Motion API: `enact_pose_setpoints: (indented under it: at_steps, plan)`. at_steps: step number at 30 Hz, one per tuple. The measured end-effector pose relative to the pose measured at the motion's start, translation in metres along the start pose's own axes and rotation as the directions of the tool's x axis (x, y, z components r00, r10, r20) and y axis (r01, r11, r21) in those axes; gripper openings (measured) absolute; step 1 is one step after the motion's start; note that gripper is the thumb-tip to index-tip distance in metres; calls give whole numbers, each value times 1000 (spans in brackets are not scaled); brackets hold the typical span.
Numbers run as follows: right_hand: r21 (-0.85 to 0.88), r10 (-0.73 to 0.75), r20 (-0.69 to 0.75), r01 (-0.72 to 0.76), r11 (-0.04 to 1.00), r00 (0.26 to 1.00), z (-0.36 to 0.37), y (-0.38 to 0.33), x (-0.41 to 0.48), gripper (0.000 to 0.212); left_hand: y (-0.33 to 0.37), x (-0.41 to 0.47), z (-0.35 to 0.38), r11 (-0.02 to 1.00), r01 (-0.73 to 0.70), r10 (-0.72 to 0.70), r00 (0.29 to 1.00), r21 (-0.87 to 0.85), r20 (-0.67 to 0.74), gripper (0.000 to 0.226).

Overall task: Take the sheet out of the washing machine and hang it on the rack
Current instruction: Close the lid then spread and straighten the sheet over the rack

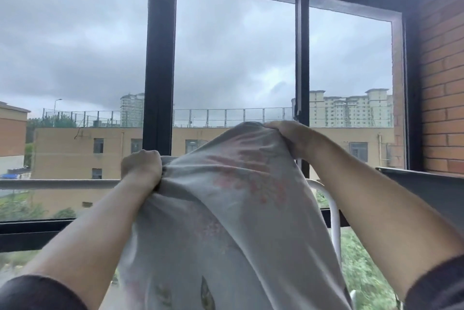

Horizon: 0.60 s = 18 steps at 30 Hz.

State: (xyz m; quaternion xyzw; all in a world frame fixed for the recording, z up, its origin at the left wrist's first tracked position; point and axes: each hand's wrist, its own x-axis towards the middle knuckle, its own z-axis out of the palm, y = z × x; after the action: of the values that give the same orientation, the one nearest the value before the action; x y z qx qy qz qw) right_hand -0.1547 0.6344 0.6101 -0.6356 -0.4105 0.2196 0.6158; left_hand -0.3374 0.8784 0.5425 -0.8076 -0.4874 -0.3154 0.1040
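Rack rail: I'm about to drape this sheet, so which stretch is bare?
The rail is bare from the picture's left edge to the left hand. Behind the sheet it is hidden. Only its bend shows, crowded between sheet and right forearm.

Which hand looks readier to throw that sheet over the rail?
Probably the right hand: it grips the sheet at its highest point, well above the rack rail. The left hand grips bunched cloth lower, barely above the rail.

The white rack rail (57, 184) passes behind the sheet (226, 209), contact unclear.
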Motion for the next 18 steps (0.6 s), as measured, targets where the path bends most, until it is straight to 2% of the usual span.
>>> enact_pose_setpoints:
  at_steps: [2, 3, 5, 7, 9, 12, 13, 16, 18]
  plan:
    - [54, 45, 112, -51, 997, 993, 0, 21, -5, 27, -12, 8, 12, 987, 47, -32, 995, -152, 99, 28]
    - [14, 86, 131, -88, 996, 988, 0, 33, -7, 25, -15, 11, 14, 972, 69, -35, 988, -225, 152, 29]
    - [-171, 169, 105, -150, 974, 980, 3, 49, -10, 20, -13, 10, 16, 957, 66, -2, 976, -283, 220, 29]
    - [-303, 177, 45, -155, 940, 983, 9, 51, -16, 16, -9, 10, 18, 953, 51, 3, 984, -297, 180, 29]
    - [-337, 186, 67, -153, 929, 980, 19, 46, -26, 22, -5, 7, 19, 958, 50, -9, 989, -281, 145, 30]
    - [-201, 264, 239, -218, 955, 934, 34, 44, -38, 35, -4, 6, 20, 965, 51, -17, 991, -256, 132, 29]
    - [-175, 250, 249, -210, 962, 936, 38, 48, -38, 35, -5, 6, 20, 967, 45, -15, 993, -250, 121, 29]
    - [-97, 189, 150, -176, 980, 970, 52, 60, -37, 38, -7, 5, 22, 965, 52, -20, 992, -258, 127, 28]
    - [-71, 136, 106, -129, 989, 985, 58, 59, -35, 29, -9, 7, 20, 957, 56, -17, 990, -283, 139, 28]
